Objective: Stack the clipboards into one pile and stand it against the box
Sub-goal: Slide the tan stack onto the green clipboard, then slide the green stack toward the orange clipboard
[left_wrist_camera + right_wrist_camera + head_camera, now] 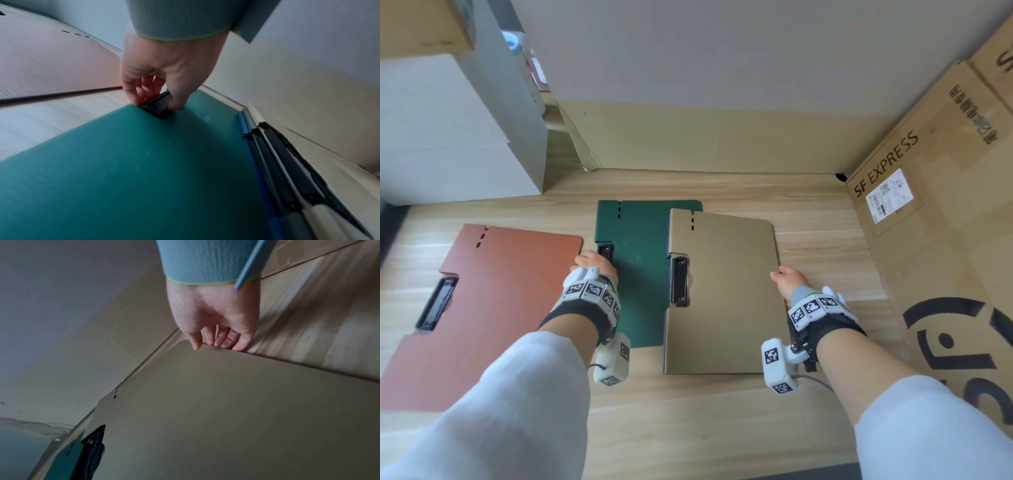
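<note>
L hand (594, 265) pinches flat dark-green plastic clipboard's (643, 274) black clip at 9 o'clock; R hand (787, 279) grips overlapping tan plastic clipboard's (729, 301) 3 o'clock edge, long axes 12–6.

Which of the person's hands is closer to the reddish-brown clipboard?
Left. The left hand pinches the green clipboard's black clip, just beside the reddish-brown clipboard. The right hand grips the tan clipboard's far edge.

The left hand (164, 65) pinches the black clip (158, 105) at the edge of the green clipboard (133, 170), thumb on one side, fingers (131, 91) on the other. Beyond the fingers lies a reddish clipboard (51, 65) on pale wood.
</note>
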Demonstrator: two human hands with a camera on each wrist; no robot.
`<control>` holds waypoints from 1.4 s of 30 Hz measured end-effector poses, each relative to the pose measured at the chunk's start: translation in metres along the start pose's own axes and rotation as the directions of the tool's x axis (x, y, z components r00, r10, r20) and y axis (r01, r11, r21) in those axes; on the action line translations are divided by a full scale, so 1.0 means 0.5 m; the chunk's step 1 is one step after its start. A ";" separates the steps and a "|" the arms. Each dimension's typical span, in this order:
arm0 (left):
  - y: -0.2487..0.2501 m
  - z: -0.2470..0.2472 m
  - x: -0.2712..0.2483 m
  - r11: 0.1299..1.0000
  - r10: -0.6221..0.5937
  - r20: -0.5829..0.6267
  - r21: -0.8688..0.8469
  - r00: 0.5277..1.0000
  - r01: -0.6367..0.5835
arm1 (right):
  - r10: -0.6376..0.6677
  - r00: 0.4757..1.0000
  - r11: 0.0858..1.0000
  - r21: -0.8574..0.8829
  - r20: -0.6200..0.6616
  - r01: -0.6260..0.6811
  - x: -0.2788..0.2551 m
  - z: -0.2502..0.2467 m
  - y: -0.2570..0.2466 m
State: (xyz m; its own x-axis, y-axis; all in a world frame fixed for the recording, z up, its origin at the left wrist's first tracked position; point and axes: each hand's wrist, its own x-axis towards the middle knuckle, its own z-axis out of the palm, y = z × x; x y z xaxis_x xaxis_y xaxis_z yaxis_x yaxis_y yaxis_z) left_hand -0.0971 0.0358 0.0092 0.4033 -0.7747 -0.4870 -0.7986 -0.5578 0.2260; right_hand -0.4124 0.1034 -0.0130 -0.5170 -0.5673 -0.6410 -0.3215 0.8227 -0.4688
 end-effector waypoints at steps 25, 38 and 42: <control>-0.137 -0.239 0.070 0.991 0.132 -0.002 0.004 0.991 -0.132 | 0.029 0.999 0.992 -0.124 0.027 -0.026 -0.034 -0.007 -0.024; 0.023 -0.020 -0.068 0.953 0.281 0.216 -0.181 0.935 -0.245 | 0.060 0.990 0.983 0.164 0.130 -0.081 -0.056 0.020 -0.043; 0.063 0.026 -0.097 0.956 0.280 0.187 -0.147 0.942 -0.255 | 0.064 0.986 0.975 0.201 0.155 -0.095 -0.058 0.014 -0.034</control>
State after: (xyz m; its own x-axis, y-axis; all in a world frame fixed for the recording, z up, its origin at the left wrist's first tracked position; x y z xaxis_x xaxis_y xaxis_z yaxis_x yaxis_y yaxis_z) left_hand -0.1477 0.0595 0.0290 0.0730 -0.8298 -0.5533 -0.8005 -0.3796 0.4638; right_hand -0.3862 0.1054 0.0092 -0.4068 -0.5124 -0.7563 -0.1048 0.8486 -0.5186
